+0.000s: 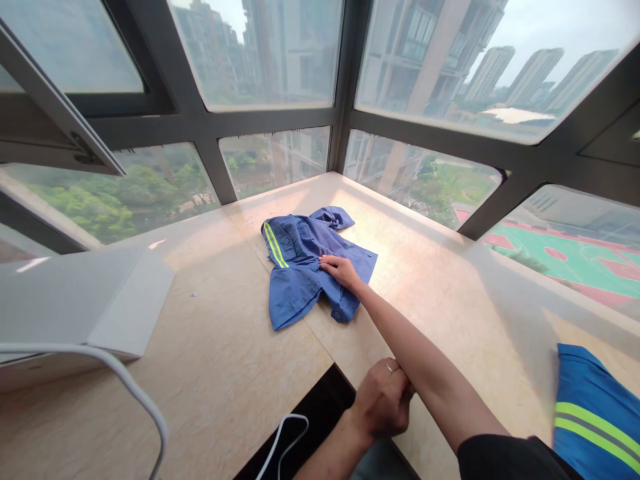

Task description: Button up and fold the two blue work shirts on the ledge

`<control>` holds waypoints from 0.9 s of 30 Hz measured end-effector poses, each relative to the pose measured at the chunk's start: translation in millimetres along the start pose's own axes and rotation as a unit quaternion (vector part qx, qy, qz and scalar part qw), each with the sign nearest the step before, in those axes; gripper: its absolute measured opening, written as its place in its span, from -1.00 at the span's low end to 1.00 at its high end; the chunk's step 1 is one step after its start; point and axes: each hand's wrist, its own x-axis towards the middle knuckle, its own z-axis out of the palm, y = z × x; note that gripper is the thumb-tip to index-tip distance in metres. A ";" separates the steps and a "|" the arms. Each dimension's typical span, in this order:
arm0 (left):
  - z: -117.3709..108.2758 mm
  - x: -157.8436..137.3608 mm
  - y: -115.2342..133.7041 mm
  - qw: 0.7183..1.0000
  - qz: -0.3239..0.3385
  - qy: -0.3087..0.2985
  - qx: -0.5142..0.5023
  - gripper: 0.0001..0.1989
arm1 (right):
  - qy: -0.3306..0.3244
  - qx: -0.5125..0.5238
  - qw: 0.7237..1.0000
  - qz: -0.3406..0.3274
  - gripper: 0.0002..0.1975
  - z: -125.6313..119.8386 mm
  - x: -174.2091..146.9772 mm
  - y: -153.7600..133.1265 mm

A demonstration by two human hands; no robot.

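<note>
A blue work shirt (300,243) with a yellow-green and grey reflective band lies partly folded on the stone-like ledge, its short sleeves spread out. My right hand (341,270) reaches across to the shirt's middle, with thumb and fingertips closed on a fold of the cloth. Nearer to me, my left hand (383,398) is curled into a fist, a ring on one finger. It rests against the underside of my right forearm (425,360). The inside of this fist is hidden.
Another folded blue garment (595,407) with reflective bands lies at the right edge. A white box (125,307) stands on the left, a white cable (145,400) arching before it. A black surface (310,413) carries a thin white cord (290,421). Windows (280,53) border the ledge.
</note>
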 end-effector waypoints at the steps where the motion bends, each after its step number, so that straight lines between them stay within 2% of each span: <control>1: 0.4 0.9 -0.3 1.000 -0.016 0.006 0.004 -0.77 | 0.008 0.004 1.000 0.005 -0.82 -0.9 -1.3 0.0; 4: 1.7 2.6 -1.0 0.999 -0.041 0.002 0.017 -0.78 | 0.024 0.010 1.000 0.015 -0.82 -3.0 -5.4 -0.3; 8: 3.3 2.3 -2.2 0.998 -0.005 -0.048 0.030 -0.77 | 0.026 0.007 0.999 0.022 -0.80 -7.7 -12.6 -0.2; 13: 6.9 0.4 -3.9 0.996 0.035 -0.071 0.048 -0.57 | 0.027 0.010 0.999 0.025 -0.80 -16.0 -23.6 1.5; 21: -1.6 3.5 1.9 0.997 0.025 -0.051 0.048 -0.87 | 0.040 0.035 0.998 0.032 -0.84 -22.4 -31.3 1.6; 27: -1.7 2.7 -0.3 0.999 -0.019 -0.023 0.044 -0.85 | 0.064 0.096 0.988 0.105 -0.87 -28.1 -34.1 -5.0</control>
